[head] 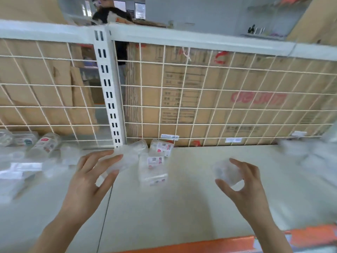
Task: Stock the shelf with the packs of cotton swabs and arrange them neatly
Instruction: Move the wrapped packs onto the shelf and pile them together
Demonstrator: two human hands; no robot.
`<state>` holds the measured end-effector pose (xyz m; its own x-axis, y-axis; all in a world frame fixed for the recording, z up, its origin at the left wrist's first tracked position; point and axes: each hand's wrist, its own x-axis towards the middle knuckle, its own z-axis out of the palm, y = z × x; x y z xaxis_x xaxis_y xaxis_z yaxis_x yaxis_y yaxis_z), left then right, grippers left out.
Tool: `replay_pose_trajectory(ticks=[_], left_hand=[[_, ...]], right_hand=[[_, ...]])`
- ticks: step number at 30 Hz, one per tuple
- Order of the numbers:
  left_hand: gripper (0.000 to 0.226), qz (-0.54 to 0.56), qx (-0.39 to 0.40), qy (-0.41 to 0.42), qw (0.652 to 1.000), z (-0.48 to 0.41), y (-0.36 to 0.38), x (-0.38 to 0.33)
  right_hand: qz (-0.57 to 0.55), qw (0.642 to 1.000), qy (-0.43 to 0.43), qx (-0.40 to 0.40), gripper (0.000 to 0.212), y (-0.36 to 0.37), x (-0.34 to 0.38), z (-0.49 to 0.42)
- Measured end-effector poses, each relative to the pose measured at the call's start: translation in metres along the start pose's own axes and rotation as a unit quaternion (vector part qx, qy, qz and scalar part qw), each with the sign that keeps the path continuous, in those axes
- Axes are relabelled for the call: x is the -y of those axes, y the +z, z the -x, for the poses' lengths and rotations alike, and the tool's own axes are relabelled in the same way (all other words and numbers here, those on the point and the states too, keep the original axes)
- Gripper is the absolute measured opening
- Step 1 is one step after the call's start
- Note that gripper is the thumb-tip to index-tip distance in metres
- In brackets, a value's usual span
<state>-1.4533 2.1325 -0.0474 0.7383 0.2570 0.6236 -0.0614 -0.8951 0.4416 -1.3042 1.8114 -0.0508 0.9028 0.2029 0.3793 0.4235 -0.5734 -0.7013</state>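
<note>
Cotton swab packs (157, 161): lying tumbled in a loose cluster at the far middle of the shelf (182, 201), close against the wire grid (200, 110).
Other stock: a left pile (45, 145) is sprawling along the far left, and something pale and too blurred to name is sitting at the far right.
Left hand (87, 179): holding a clear pack (121, 162) between fingers and thumb, right beside the cluster.
Right hand (246, 185): curling round a round pack (225, 172), lifted a little off the shelf, well apart from the other hand.
Step in hand: I'd say both packs are being brought in to be set down; stocking is under way, and the neatening is barely started.
Next move: it is calling for each pack to be stood upright near the grid, then for the fallen ones in the middle to be righted and squared into a row.
Watch for: clear, light packs looking apt to tip or slide.
</note>
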Motion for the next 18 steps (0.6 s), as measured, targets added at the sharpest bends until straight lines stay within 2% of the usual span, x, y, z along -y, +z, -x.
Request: replay_pose_trajectory(ticks=[8,18], left_hand=[[0.049,0.077,0.046,0.05,0.995,-0.021,0.093,-0.081],[0.039,0.175,0.146,0.133,0.964,-0.049,0.175,-0.146]], right_hand=[[0.037,0.994,0.071,-0.067,0.059,-0.087,-0.074,0.018],[0.068,0.977,0.144,-0.143,0.059,-0.147,-0.107,0.047]])
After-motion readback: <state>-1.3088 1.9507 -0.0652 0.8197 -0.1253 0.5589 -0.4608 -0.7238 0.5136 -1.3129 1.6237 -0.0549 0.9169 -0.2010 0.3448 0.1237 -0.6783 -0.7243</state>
